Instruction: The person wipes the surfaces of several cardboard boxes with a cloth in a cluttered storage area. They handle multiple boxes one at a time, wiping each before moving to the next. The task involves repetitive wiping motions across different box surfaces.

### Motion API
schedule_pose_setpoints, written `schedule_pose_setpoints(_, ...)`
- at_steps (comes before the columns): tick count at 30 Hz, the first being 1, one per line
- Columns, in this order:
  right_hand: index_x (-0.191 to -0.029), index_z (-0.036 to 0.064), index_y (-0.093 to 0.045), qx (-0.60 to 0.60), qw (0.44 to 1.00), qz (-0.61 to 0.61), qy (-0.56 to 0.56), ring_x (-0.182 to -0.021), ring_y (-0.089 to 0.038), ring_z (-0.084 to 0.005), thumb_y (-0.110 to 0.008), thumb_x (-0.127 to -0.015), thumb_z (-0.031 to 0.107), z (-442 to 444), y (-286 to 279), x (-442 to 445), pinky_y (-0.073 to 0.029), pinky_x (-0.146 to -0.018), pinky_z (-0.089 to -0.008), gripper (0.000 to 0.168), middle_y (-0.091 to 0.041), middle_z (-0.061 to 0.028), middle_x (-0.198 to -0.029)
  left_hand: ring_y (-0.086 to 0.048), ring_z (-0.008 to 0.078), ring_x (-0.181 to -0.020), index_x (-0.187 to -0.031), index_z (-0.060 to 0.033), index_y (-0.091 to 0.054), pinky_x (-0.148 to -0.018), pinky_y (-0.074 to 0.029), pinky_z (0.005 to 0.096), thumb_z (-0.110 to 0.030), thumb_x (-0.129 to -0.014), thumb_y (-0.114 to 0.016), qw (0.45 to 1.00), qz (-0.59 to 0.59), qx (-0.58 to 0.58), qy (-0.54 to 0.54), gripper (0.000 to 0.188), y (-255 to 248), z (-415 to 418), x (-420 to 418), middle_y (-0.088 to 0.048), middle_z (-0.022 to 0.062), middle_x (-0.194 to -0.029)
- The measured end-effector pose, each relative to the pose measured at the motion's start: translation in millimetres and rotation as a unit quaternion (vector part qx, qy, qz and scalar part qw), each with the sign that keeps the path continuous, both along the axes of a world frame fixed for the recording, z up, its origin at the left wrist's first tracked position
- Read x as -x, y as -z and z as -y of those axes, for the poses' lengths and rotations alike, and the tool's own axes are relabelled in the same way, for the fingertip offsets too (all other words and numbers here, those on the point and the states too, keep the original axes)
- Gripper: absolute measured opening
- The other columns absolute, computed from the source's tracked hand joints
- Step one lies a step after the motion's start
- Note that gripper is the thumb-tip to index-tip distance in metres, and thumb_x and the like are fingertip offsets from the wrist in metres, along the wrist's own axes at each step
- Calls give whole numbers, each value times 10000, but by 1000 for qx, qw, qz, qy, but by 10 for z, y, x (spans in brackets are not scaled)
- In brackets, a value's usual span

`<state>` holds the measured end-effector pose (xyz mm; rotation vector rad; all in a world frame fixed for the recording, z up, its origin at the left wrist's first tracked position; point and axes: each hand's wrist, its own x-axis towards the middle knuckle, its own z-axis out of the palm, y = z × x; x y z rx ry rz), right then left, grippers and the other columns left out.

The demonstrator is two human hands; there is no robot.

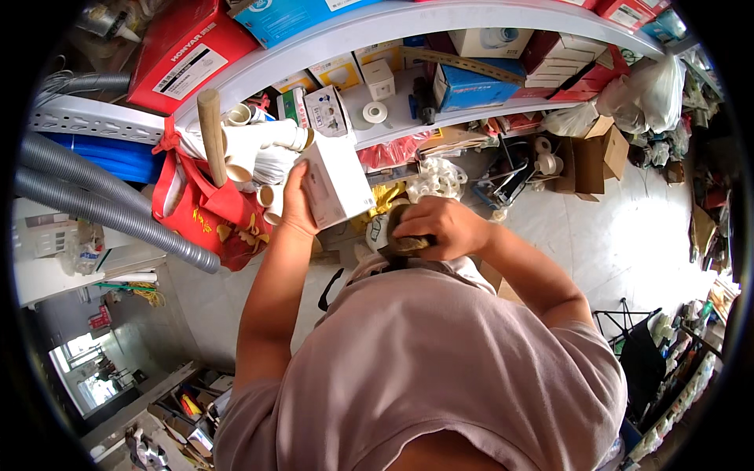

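My left hand (298, 203) grips a white cardboard box (341, 182) by its left side, in front of the shelf. My right hand (447, 229) is closed around a dark, worn object (412, 244) close to my waist; its kind I cannot tell, since the fingers cover part of it. Just left of the box are white plastic pipe fittings (268, 134) and a red bag (206, 218) with yellow print. A wooden handle (211, 138) stands upright at the bag.
A metal shelf (377, 139) with boxes and a tape roll (374, 112) runs across the front. Grey corrugated hoses (118, 203) reach in from the left. An open carton (580, 165) stands on the floor at the right, and a folding frame (627, 321) lies lower right.
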<state>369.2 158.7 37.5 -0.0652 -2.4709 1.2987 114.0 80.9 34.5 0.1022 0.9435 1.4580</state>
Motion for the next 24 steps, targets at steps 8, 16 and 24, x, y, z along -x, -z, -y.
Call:
schedule_pose_setpoints(8,-976,120,-619,-45,982,123,136,-830,-559,-270,-667,-547,143,-8,358,-511,-479,-724,-360,432,-590,-68,-946,-512,249,-1018,-1141,-51,-473,-909,-399,391,-43,-611,-633,997,-78,-14,-24,554,472,-570,400,-551,84,-1047)
schedule_pose_setpoints(16,-954,137,-620,3,974,126,189,-836,-549,-252,-639,-565,135,153,750,-522,-485,-711,-362,390,-583,-33,-936,-495,241,-1032,-1176,3,-365,-871,-413,321,-135,-534,-788,813,-571,87,78,781,965,-1740,494,-500,147,-1118)
schedule_pose_setpoints(24,-927,150,-635,11,941,206,267,-829,-557,-270,-652,-556,131,158,968,-1096,-486,-712,-369,372,-588,-49,-925,-488,311,-1071,-1191,-45,-396,-918,-396,350,-97,-480,-759,661,-731,110,129,800,1510,-2189,910,-507,169,-1144)
